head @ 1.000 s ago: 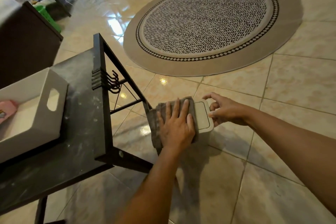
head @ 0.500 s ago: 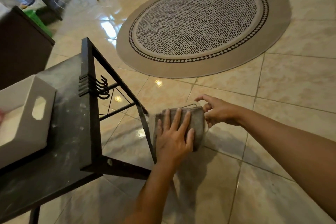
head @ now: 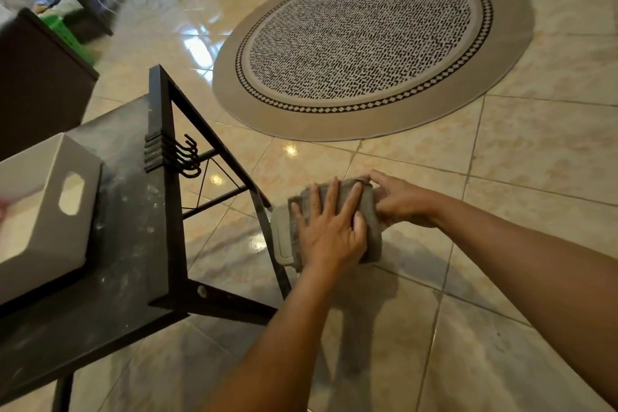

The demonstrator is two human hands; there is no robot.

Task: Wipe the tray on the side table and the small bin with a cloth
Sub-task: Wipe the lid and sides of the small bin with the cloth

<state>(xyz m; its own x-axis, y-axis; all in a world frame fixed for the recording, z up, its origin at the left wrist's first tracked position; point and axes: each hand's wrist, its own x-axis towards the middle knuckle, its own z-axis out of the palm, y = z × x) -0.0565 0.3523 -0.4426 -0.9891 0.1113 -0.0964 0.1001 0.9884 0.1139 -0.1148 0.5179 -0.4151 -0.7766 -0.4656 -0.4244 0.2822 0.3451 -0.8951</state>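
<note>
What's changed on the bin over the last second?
The left hand slid the cloth rightward across the bin lid, baring its left edge and covering the right. The right hand still steadies the bin. Tray and side table unchanged.

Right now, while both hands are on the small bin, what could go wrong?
1. The left hand presses the cloth on the small bin; it may tip or slide on the glossy floor tiles if the right hand loosens.
2. The side table leg stands close; the bin could knock it.

Grey cloth (head: 369,211) draped over small bin (head: 281,236) on floor, white tray (head: 46,211) on side table (head: 133,278)
</note>
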